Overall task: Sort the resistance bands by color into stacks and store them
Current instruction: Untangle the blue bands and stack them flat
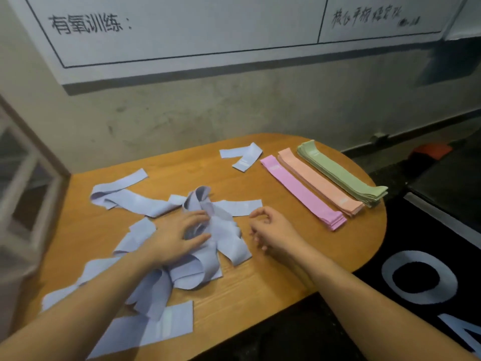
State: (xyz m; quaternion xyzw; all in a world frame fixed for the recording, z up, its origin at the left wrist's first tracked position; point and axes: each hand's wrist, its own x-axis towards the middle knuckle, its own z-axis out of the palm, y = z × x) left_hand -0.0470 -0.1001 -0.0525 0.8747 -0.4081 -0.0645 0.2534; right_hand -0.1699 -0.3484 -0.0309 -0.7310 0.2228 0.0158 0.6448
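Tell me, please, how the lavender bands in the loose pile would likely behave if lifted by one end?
Probably floppy: the lavender bands lie folded, curled and overlapping on the table. Likely light, being thin flat strips. One may drag its neighbours along, since they are tangled under the left hand.
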